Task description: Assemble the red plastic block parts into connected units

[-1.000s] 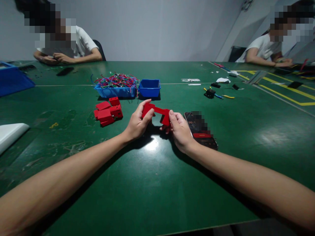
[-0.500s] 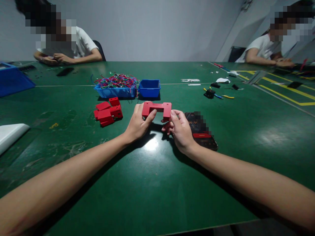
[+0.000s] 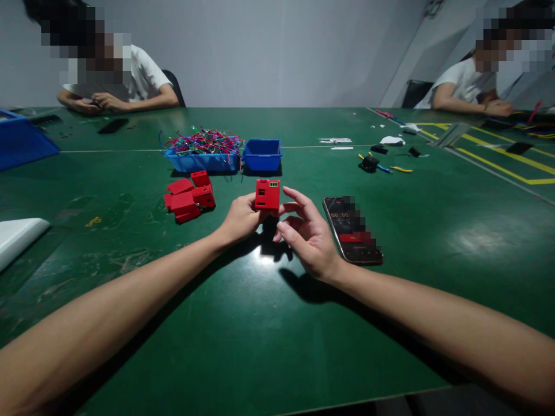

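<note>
Held up over the middle of the green table (image 3: pixel 269 323) is a red plastic part (image 3: pixel 267 196), its face with small openings and a green connector turned toward me. My left hand (image 3: pixel 243 218) grips it from the left and below; some fingertips are hidden behind it. Just right of the part, my right hand (image 3: pixel 307 236) has its fingers apart and holds nothing. A phone (image 3: pixel 353 231) showing a timer lies right of that hand. Several more red parts (image 3: pixel 189 196) lie in a pile to the left.
Beyond the pile stands a blue bin (image 3: pixel 203 162) full of coloured wires, beside a smaller blue bin (image 3: pixel 262 156). Pliers (image 3: pixel 401 170) and black pieces (image 3: pixel 368 163) lie back right. A white object (image 3: pixel 19 240) is at the left edge. Two people sit across the table.
The red part has turned from its U-shaped side to its end face and moved slightly left. My right hand has let go of it and opened, leaving more of the phone visible.
</note>
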Available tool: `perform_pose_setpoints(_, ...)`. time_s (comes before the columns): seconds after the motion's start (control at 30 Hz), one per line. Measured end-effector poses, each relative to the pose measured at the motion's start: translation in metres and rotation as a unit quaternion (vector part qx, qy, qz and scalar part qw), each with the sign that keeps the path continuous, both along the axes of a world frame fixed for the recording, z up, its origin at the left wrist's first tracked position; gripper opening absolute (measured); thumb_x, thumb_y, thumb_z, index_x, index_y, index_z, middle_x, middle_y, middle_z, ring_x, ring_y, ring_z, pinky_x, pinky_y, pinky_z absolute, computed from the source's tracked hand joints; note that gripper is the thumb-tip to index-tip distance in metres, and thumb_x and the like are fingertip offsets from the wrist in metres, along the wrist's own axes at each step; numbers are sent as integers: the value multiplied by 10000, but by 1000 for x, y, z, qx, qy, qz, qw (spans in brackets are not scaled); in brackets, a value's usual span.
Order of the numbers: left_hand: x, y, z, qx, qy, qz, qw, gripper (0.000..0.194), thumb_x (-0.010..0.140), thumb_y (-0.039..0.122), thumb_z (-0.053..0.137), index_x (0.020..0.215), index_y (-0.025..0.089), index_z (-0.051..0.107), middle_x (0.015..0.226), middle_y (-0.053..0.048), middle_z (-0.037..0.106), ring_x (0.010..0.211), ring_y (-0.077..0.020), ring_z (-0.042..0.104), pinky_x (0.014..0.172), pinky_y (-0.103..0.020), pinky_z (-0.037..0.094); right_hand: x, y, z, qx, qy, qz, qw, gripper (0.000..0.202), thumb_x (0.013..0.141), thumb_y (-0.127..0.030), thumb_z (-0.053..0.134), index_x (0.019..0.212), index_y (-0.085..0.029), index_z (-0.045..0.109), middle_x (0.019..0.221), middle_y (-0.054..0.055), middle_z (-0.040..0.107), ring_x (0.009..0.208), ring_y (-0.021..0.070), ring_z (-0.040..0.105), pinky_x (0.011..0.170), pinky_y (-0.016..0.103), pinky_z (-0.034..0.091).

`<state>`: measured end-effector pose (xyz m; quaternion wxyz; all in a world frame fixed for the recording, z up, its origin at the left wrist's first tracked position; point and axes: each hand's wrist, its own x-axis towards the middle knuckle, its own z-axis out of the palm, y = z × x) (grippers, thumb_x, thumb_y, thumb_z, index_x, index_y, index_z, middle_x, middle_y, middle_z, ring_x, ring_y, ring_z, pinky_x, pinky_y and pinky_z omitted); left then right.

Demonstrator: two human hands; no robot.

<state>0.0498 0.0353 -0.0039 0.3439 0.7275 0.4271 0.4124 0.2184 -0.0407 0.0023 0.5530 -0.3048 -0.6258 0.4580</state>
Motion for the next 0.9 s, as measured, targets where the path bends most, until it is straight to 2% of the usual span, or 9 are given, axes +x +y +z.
perform_pose_setpoints(0.17, 1, 1, -1, 14, -14, -15, 1000, 521, 756, 667, 662, 750, 146, 669, 770, -64, 723, 704, -198, 654, 646, -278, 500, 1, 0, 0, -4, 4, -1, 1000, 568, 904, -367, 646, 1416, -353, 401, 1168, 53, 572, 712, 133, 619, 668, 355, 583)
perform_pose_setpoints(0.27, 0, 1, -2, 11, -21, -26, 999, 576, 772, 677, 644, 960, 135, 694, 859, -84, 732, 742, -210, 661, 673, -293, 513, 1, 1, -1, 2, -6, -4, 1000, 645, 889, -370, 669, 1456, -373, 361, 1212, 62, 577, 697, 133, 608, 685, 377, 598)
perform_pose_setpoints(0.33, 0, 1, -4, 12, -23, -40, 999, 591, 799, 635, 643, 1115, 137, 667, 907, -83, 731, 764, -211, 668, 703, -302, 527, 0, 2, -3, 8, -18, -11, 1000, 686, 889, -363, 668, 1485, -381, 329, 1243, 71, 591, 700, 141, 611, 710, 399, 608)
perform_pose_setpoints(0.4, -1, 0, -5, 23, -12, -53, 998, 552, 832, 571, 633, 1181, 144, 644, 913, -72, 723, 788, -209, 671, 737, -307, 537, 0, 2, -4, 10, -29, -23, 999, 716, 896, -354, 654, 1512, -388, 292, 1284, 80, 601, 737, 163, 635, 731, 419, 616)
perform_pose_setpoints(0.5, -1, -2, -5, 33, 15, -83, 996, 448, 854, 481, 631, 1161, 156, 651, 896, -53, 716, 805, -203, 670, 766, -305, 543, 0, 3, -6, 21, -42, -34, 998, 766, 897, -324, 640, 1548, -392, 241, 1339, 88, 600, 855, 211, 672, 750, 431, 622)
perform_pose_setpoints(0.6, 0, -4, -5, 34, 31, -114, 992, 420, 806, 421, 680, 1134, 161, 652, 928, -49, 724, 778, -193, 664, 740, -296, 542, 1, 3, -7, 40, -65, -33, 997, 784, 906, -278, 609, 1573, -392, 213, 1372, 83, 591, 903, 222, 675, 776, 431, 615)
perform_pose_setpoints(0.7, 1, -3, -5, 44, 58, -112, 991, 369, 770, 405, 692, 1042, 156, 674, 880, -46, 719, 730, -191, 647, 707, -306, 536, 2, 4, -8, 68, -109, -37, 991, 790, 905, -238, 582, 1584, -386, 207, 1387, 80, 579, 890, 204, 658, 812, 426, 604)
perform_pose_setpoints(0.8, 0, -1, -5, 45, 70, -119, 989, 316, 756, 400, 704, 965, 164, 692, 861, -53, 720, 780, -218, 668, 775, -358, 548, 3, 4, -7, 100, -154, -39, 982, 790, 894, -198, 562, 1587, -369, 221, 1355, 90, 578, 849, 180, 626, 796, 394, 599)
perform_pose_setpoints(0.9, -1, -3, -6, 18, 20, -137, 990, 397, 709, 364, 752, 1051, 178, 673, 944, -68, 736, 878, -242, 697, 856, -393, 555, 3, 3, -4, 145, -204, -18, 968, 791, 886, -151, 538, 1587, -353, 232, 1227, 88, 603, 754, 150, 571, 712, 336, 587)
